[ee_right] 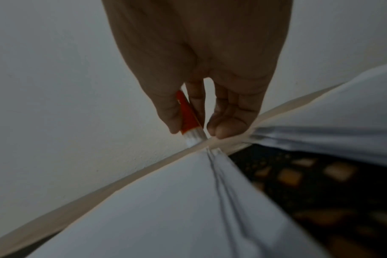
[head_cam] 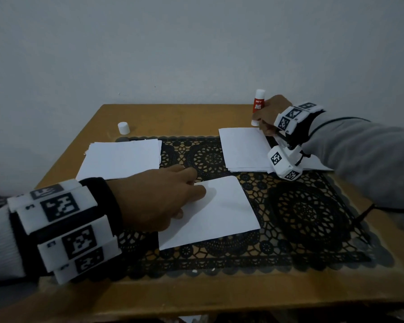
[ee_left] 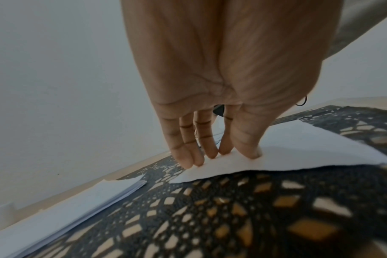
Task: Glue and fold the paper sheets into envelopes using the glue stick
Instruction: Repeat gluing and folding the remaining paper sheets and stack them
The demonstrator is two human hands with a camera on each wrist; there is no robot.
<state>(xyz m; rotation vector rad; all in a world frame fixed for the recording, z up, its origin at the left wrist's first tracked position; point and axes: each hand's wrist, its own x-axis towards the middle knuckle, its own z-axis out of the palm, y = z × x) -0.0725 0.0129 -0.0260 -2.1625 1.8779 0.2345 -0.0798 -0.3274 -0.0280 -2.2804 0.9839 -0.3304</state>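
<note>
— Pressing my left hand [head_cam: 159, 197] flat, fingers straight, on the single paper sheet [head_cam: 219, 210] lying on the table's [head_cam: 219, 297] black lace mat [head_cam: 313, 215].
— And your right?
— My right hand [head_cam: 269, 115] grips the glue stick [head_cam: 258, 106] upright at the far edge, beside the right-hand paper stack [head_cam: 243, 150].
</note>
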